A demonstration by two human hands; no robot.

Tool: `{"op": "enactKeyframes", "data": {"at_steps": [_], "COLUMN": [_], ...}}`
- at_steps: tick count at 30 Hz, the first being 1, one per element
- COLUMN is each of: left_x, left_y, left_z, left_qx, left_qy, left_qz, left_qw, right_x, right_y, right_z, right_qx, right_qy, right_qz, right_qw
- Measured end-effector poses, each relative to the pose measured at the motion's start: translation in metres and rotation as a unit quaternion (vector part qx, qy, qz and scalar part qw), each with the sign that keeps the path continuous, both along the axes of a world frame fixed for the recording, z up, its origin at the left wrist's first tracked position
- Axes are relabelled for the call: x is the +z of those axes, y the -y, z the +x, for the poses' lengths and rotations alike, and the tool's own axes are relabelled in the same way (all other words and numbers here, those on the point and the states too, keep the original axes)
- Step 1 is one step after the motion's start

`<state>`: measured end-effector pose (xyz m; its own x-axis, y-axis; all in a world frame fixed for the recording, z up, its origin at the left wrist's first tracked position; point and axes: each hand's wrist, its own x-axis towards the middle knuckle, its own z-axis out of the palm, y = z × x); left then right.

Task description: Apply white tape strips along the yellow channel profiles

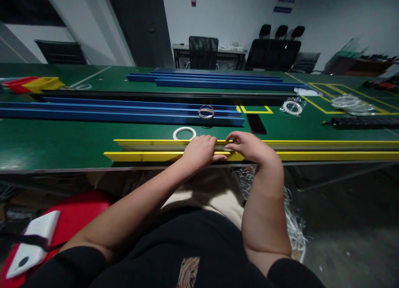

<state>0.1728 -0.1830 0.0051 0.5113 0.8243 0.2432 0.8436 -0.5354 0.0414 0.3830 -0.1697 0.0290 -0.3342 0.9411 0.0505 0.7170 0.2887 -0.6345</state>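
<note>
Long, straight-walled yellow channel (299,156) hugging the near edge of the smooth green worktop (62,148) | left hand (201,151) on it, fingers bunched, can't see whether gripping | right hand (248,146) over its trough, thumb and forefinger curled close, can't see any pinch | flat white ring (175,134) just beyond it | green surface open past its left end

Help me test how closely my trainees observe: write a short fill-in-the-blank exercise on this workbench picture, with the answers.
1. The left hand and right hand are both at a long channel coloured ____.
2. Of the two hands, the one nearer the white ring is the ____ one.
3. The dark phone lies on a table whose surface is mainly ____.
4. The brownish ring is seen against long profiles coloured ____.

Missing words: yellow; left; green; blue.
</note>
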Motion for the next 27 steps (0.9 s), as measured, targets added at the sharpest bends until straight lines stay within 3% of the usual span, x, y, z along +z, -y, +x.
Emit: {"op": "enactKeyframes", "data": {"at_steps": [5,9,12,15,20,24,27], "left_x": [0.0,0.001,0.001,0.0,0.0,0.005,0.01], "left_y": [0.002,0.008,0.008,0.007,0.006,0.008,0.011], "left_z": [-0.02,-0.051,-0.09,-0.143,-0.216,-0.224,-0.202], "left_qx": [-0.007,0.008,0.028,0.048,0.076,0.078,0.05], "left_qy": [-0.006,-0.006,-0.009,-0.019,-0.027,-0.022,0.002], "left_qz": [0.003,-0.007,-0.016,-0.035,-0.058,-0.086,-0.097], "left_qw": [1.0,1.0,0.999,0.998,0.995,0.993,0.994], "right_x": [0.009,0.011,0.013,0.02,0.024,0.018,0.017], "right_y": [0.008,0.015,0.019,0.022,0.019,0.008,0.005], "right_z": [-0.006,-0.006,-0.005,-0.005,0.001,0.001,-0.003], "right_qx": [0.01,0.041,0.064,0.035,-0.043,-0.104,-0.1], "right_qy": [0.061,-0.007,-0.108,-0.163,-0.034,0.054,-0.021], "right_qz": [-0.03,-0.057,-0.035,0.053,0.116,0.217,0.227], "right_qw": [0.998,0.997,0.991,0.985,0.992,0.969,0.968]}}
